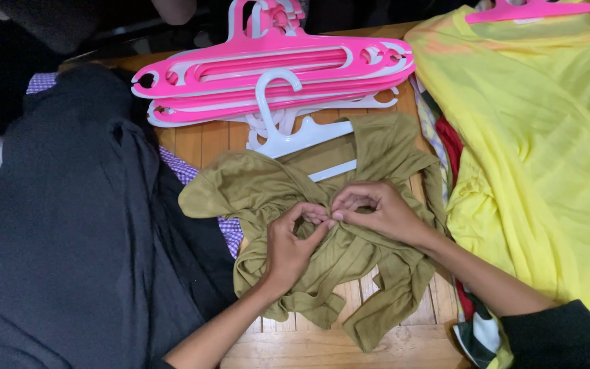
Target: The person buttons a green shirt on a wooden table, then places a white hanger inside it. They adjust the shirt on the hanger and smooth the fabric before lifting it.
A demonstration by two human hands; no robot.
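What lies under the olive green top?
Under the olive top: a white hanger partly tucked inside, wooden table, a checked cloth edge. The hanger's lower part is covered.

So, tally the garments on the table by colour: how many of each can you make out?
Olive-green garment, pinched by left hand and right hand: 1
Yellow garment: 1
Black garment: 1
Red garment, mostly covered: 1
Purple checked cloth, partly hidden: 1
Total: 5

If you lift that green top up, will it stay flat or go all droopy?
Probably droopy: the olive-green top already lies crumpled in soft folds. It looks thin, so likely light. Its loose ends may dangle; both hands, left and right, pinch it easily.
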